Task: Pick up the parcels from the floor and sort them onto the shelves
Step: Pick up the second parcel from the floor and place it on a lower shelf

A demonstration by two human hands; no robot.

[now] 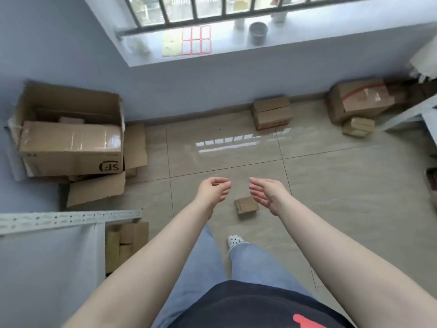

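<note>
The step in hand appears to be the pickup of the small parcel (246, 206), which lies flat on the tiled floor (343, 185) directly ahead of the person's feet and well clear of every wall. Both arms are extended over it: the left hand (214, 191) and the right hand (268, 195) hover above the floor with palms facing each other, fingers loosely curled and spread, holding nothing. For a sound grip, lower both hands together, seat the palms on opposite side faces of the small parcel, and close evenly before lifting; its cardboard looks light and rigid, so moderate pressure should suffice. The floor is glossy and reflects the window bars, so a box may slide if pushed sideways. Largest first, the room holds an open carton (68, 129) at the left wall with a taped box inside, a taped carton (359, 100) at the far right corner, a medium box (272, 112) against the far wall, and a small box (358, 126) beside the taped carton. A shelf frame (66, 220) stands at the near left.
</note>
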